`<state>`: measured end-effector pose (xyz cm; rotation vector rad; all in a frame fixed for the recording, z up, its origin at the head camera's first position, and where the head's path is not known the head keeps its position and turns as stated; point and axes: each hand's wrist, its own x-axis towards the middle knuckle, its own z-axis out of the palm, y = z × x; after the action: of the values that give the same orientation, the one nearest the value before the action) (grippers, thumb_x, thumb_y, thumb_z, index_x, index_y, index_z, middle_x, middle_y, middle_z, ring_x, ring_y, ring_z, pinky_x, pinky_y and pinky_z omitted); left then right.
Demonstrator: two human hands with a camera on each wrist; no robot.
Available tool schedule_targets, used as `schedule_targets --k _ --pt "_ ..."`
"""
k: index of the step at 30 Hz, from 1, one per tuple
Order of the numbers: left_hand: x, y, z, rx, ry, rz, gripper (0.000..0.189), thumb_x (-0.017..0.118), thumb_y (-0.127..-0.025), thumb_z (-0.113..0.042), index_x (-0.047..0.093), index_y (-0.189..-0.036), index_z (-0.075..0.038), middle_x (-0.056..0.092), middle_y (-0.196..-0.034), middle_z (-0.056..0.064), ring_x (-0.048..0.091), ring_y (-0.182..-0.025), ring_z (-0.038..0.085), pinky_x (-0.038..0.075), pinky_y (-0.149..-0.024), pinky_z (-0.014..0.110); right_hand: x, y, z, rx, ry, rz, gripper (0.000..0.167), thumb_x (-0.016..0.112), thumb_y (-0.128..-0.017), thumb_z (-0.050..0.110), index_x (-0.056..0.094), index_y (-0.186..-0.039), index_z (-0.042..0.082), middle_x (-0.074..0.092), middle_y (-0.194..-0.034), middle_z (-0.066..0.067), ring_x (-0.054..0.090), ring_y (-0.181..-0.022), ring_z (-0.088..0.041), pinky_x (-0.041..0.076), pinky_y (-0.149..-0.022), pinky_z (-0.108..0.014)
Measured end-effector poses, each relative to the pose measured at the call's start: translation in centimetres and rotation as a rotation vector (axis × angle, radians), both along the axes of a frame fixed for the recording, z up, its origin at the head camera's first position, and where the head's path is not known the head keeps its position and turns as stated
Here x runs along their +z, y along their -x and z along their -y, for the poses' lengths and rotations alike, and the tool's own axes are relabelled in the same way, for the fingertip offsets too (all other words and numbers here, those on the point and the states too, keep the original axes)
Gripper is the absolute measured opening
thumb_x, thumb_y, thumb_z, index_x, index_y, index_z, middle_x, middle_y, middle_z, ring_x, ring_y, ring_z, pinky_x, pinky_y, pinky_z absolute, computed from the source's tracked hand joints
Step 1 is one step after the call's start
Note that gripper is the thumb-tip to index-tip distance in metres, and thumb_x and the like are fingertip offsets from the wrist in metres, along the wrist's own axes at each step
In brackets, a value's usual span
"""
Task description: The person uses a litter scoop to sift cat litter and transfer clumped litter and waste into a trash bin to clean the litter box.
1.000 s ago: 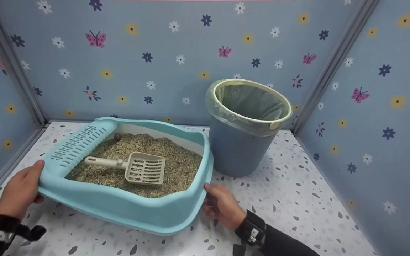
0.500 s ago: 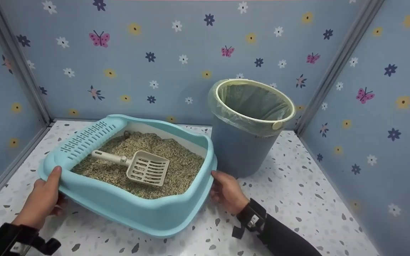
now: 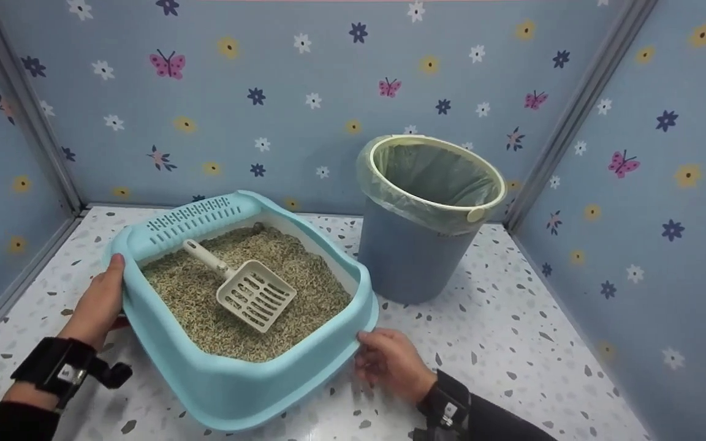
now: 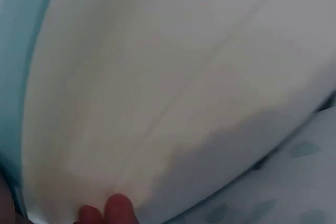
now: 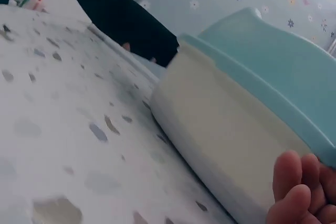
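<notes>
Faint marks (image 3: pixel 449 234) on the smooth bin (image 3: pixel 417 263) cannot be read. Beside it on the speckled table (image 3: pixel 482 331), the plastic tray (image 3: pixel 206 380) is gripped by the left hand (image 3: pixel 97 301) and, fingers curled, by the right hand (image 3: pixel 394 362); grainy litter (image 3: pixel 313 269) is topped by a slotted scoop (image 3: pixel 241 278).

The blue litter tray (image 3: pixel 279 373) is turned clockwise as seen from above: its perforated end now lies more nearly in line with the back wall (image 3: pixel 236 135), and its near corner juts further toward the person. The scoop (image 3: pixel 236 280) turns with it, its handle angling away instead of sideways. The left hand (image 3: pixel 97 306) is further in and to the right, its dark sleeve (image 3: pixel 19 422) now in view. The right hand (image 3: pixel 393 361) sits nearer the person than half a second ago. More tabletop (image 3: pixel 342 231) shows between the tray's far side and the bin (image 3: pixel 414 257)
</notes>
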<state>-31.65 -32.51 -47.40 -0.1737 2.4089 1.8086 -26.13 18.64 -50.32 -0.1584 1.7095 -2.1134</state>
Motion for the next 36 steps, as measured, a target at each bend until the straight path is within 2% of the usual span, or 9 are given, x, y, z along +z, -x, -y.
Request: schedule_targets --k 2,5,9,15,22,28,30,32,36 --pt "0.3 -1.4 -1.1 -0.022 0.018 0.018 0.099 0.004 -0.111 -0.072 0.002 -0.173 0.006 0.041 -0.145 0.04 0.063 -0.112 0.043 0.064 -0.085 0.053 0.0 1.1 -0.6 -0.046 -0.004 -0.022 0.027 0.065 -0.11 0.03 0.076 -0.092 0.013 0.071 -0.077 0.0 0.066 -0.065 -0.013 0.05 -0.058 -0.025" --pt "0.5 -3.3 -2.6 -0.057 0.013 0.046 0.098 0.005 -0.111 -0.073 0.003 -0.173 0.004 0.052 -0.118 0.028 0.063 -0.09 0.033 0.063 -0.071 0.046 0.0 2.6 -1.2 -0.114 -0.027 -0.069 0.031 0.062 -0.111 0.033 0.078 -0.096 0.012 0.071 -0.079 -0.001 0.064 -0.066 -0.013 0.048 -0.058 -0.025" --pt "0.5 -4.1 -4.0 -0.048 -0.021 0.05 0.095 0.011 -0.111 -0.076 0.01 -0.168 -0.001 0.047 -0.111 0.019 0.057 -0.081 0.027 0.057 -0.064 0.042 0.0 3.5 -1.4 -0.151 -0.039 -0.103 0.026 0.061 -0.112 0.031 0.077 -0.102 0.013 0.071 -0.084 -0.001 0.061 -0.068 -0.014 0.047 -0.059 -0.025" --pt "-0.2 -2.7 -4.1 -0.062 -0.072 0.031 0.099 0.016 -0.109 -0.081 -0.002 -0.176 -0.01 0.042 -0.128 0.024 0.062 -0.093 0.027 0.059 -0.071 0.045 -0.1 2.3 -1.5 -0.091 -0.009 -0.116 0.025 0.056 -0.114 0.025 0.068 -0.098 0.011 0.061 -0.08 -0.001 0.055 -0.066 -0.014 0.044 -0.057 -0.025" --pt "-0.7 -0.1 -4.4 -0.079 -0.077 -0.034 0.093 0.013 -0.109 -0.079 -0.013 -0.178 -0.023 0.023 -0.167 0.032 0.05 -0.133 0.044 0.056 -0.094 0.056 0.0 0.3 -2.0 -0.011 0.005 -0.077 0.029 0.057 -0.116 0.025 0.069 -0.092 0.013 0.064 -0.077 0.001 0.057 -0.061 -0.01 0.044 -0.052 -0.022" --pt "-0.5 1.6 -5.2 -0.081 -0.05 -0.101 0.087 0.012 -0.111 -0.075 -0.004 -0.18 -0.022 0.033 -0.155 0.034 0.05 -0.128 0.051 0.057 -0.087 0.053 0.0 -0.2 -3.1 0.103 0.041 -0.076 0.026 0.059 -0.115 0.022 0.077 -0.098 0.015 0.073 -0.079 0.004 0.067 -0.064 -0.008 0.046 -0.054 -0.02" --pt "-0.5 1.7 -5.5 -0.086 -0.036 -0.119 0.086 0.011 -0.113 -0.073 0.0 -0.18 -0.021 0.033 -0.157 0.034 0.049 -0.132 0.051 0.055 -0.093 0.057 0.0 0.1 -3.6 0.113 0.015 -0.081 0.031 0.056 -0.115 0.022 0.077 -0.093 0.015 0.074 -0.077 0.003 0.068 -0.063 -0.01 0.05 -0.055 -0.022" --pt "-0.4 1.4 -5.7 -0.084 -0.013 -0.133 0.085 0.01 -0.114 -0.07 0.001 -0.18 -0.018 0.025 -0.169 0.035 0.04 -0.146 0.053 0.047 -0.11 0.063 0.0 0.8 -3.8 0.087 -0.041 -0.098 0.037 0.052 -0.115 0.024 0.077 -0.09 0.014 0.073 -0.074 0.001 0.066 -0.059 -0.011 0.05 -0.053 -0.023" --pt "-0.5 -0.5 -6.1 -0.057 0.027 -0.11 0.084 0.007 -0.114 -0.067 -0.002 -0.179 -0.014 0.017 -0.176 0.034 0.033 -0.154 0.053 0.037 -0.118 0.067 0.4 2.8 -3.3 -0.013 -0.156 -0.14 0.042 0.052 -0.116 0.036 0.077 -0.092 0.013 0.07 -0.072 -0.002 0.061 -0.057 -0.014 0.047 -0.052 -0.027"
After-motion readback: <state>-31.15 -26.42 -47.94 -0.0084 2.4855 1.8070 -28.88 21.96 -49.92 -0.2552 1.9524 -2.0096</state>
